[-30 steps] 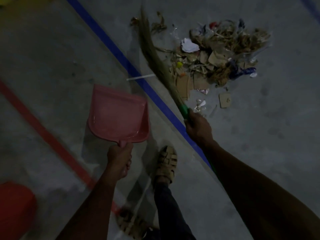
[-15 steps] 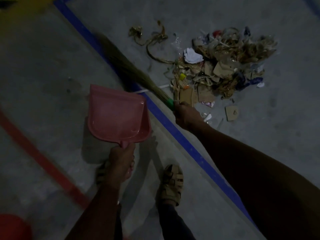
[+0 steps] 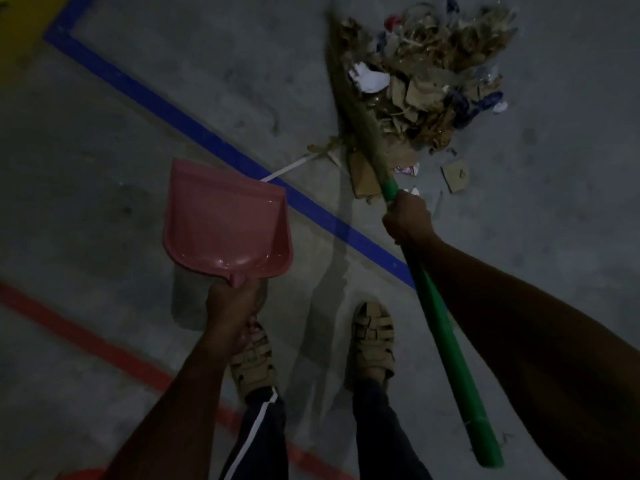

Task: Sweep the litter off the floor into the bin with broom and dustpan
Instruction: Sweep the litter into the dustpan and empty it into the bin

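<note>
A pile of litter [image 3: 433,84], cardboard scraps, dry fibres, white paper and plastic, lies on the grey floor at the upper right. My right hand [image 3: 408,218] grips the green handle of a grass broom [image 3: 360,112], whose bristles lie against the left side of the pile. My left hand [image 3: 232,306] grips the handle of a pink dustpan [image 3: 225,220], held empty above the floor left of the broom. A red bin edge [image 3: 83,474] shows at the bottom left.
A blue floor line [image 3: 194,124] runs diagonally between dustpan and litter; a red line [image 3: 86,337] crosses lower left. A white strip [image 3: 291,166] lies over the blue line. A loose cardboard scrap [image 3: 455,174] sits right of the broom. My sandalled feet [image 3: 372,341] stand below.
The broom head swung from the left, over the blue line, rightward into the pile, gathering the stray fibres. The view shifted closer to the litter. The dustpan stayed held in place.
</note>
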